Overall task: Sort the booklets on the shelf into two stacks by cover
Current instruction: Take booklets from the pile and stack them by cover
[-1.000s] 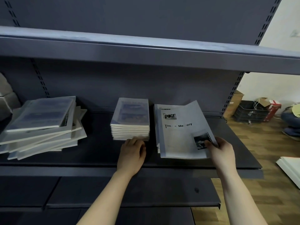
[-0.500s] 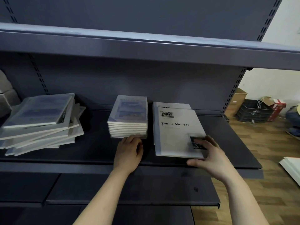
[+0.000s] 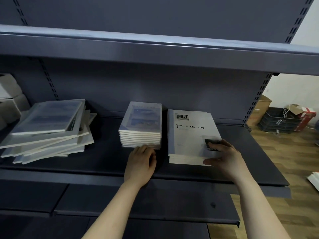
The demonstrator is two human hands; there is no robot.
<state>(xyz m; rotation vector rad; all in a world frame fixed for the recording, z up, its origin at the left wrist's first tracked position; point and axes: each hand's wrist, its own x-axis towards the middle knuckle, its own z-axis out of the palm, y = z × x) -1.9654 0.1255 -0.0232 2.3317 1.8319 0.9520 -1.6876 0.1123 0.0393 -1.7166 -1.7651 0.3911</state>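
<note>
On the dark shelf [image 3: 107, 163] stand three groups of booklets. A neat stack with a blue landscape cover [image 3: 142, 125] is in the middle. Just right of it lies a lower stack with a white "Time & Memory" cover [image 3: 189, 133]. A messy, fanned pile of blue-cover booklets [image 3: 46, 130] sits at the left. My left hand [image 3: 141, 163] rests on the shelf, fingertips touching the front of the middle stack, holding nothing. My right hand [image 3: 224, 156] lies flat on the near right corner of the white-cover stack, thumb against its front edge.
Another shelf board [image 3: 155, 47] hangs low overhead, and a lower shelf [image 3: 138, 204] juts out below. Pale boxes [image 3: 8, 100] sit at the far left. On the wooden floor to the right are a cardboard box [image 3: 259, 111], a black crate [image 3: 278, 119] and white sheets [image 3: 315, 180].
The white-cover booklet my right hand held tilted up has been laid flat on its stack, and the hand now presses on its corner. My left hand stayed at the middle stack.
</note>
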